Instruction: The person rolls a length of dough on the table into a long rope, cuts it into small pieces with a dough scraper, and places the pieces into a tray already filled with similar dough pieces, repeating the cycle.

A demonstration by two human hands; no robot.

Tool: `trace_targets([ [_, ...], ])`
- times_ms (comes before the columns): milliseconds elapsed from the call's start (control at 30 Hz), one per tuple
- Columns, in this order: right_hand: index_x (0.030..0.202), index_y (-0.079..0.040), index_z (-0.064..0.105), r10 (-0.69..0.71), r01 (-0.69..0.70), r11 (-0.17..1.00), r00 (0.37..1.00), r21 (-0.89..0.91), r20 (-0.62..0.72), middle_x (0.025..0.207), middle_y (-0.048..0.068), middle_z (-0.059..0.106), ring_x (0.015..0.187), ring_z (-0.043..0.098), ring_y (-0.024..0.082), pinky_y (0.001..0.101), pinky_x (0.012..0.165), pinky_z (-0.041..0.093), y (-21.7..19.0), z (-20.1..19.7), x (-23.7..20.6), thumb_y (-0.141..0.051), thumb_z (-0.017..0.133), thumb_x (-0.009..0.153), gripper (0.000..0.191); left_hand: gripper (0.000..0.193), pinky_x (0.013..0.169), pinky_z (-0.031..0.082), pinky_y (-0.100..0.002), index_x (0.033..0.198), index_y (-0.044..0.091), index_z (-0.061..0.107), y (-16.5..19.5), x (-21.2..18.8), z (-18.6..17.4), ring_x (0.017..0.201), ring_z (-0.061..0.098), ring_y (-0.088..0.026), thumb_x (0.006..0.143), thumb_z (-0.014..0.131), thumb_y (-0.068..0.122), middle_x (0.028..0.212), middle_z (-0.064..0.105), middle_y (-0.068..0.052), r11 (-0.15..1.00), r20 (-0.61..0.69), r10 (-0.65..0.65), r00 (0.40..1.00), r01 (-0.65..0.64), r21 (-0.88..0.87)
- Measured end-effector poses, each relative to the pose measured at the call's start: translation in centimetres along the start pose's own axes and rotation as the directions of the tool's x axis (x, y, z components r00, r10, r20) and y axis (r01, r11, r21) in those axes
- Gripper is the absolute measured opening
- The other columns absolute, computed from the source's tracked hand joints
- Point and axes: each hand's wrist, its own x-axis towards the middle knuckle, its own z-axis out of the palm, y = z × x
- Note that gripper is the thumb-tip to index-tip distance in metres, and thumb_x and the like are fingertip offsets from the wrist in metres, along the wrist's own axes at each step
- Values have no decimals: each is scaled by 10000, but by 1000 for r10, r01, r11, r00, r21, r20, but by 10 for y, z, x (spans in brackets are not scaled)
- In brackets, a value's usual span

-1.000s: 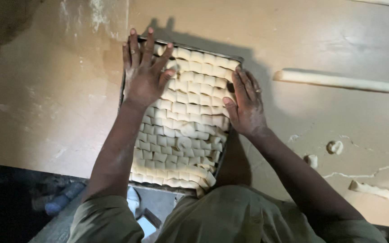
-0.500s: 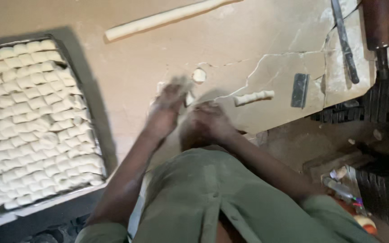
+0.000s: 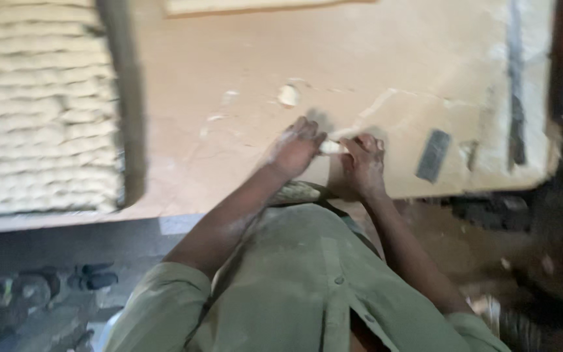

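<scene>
Both of my hands meet over the near edge of a floured wooden table (image 3: 242, 52). My left hand (image 3: 292, 150) and my right hand (image 3: 362, 161) pinch a short pale stick of dough (image 3: 331, 147) between their fingertips. A small round lump of dough (image 3: 288, 95) lies on the table just beyond them. The picture is blurred, so the grip on the dough is hard to see in detail.
A dark metal tray (image 3: 125, 117) packed with several rows of small cut dough pieces stands at the left. A long roll of dough (image 3: 242, 6) lies at the top edge. A flat dark scraper (image 3: 433, 155) and a long dark tool (image 3: 515, 85) lie at the right.
My hands left the tray of dough pieces and moved right along the table. They now hold the short dough stick that lay loose on the table, and the view has swung right.
</scene>
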Motion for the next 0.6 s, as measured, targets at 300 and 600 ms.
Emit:
trace_targets([
  [300, 1153, -103, 718, -345, 339, 937, 936, 83, 72, 1152, 137, 594, 1134, 555, 381, 572, 1016, 416, -205, 86, 93, -138, 751, 835, 322, 432, 965, 469, -513, 1206, 108, 709, -124, -123, -145, 1214, 483, -403, 789, 693, 222, 1301, 538, -187, 966, -141, -249, 958, 256, 34],
  [600, 1346, -70, 663, -434, 427, 823, 898, 376, -70, 1452, 171, 563, 1362, 561, 398, 487, 1139, 493, -393, 114, 240, -33, 710, 958, 393, 460, 1174, 429, -479, 1376, 127, 687, -330, -189, -349, 1379, 463, -389, 926, 632, 51, 1498, 511, -195, 860, -414, -394, 820, 488, 149],
])
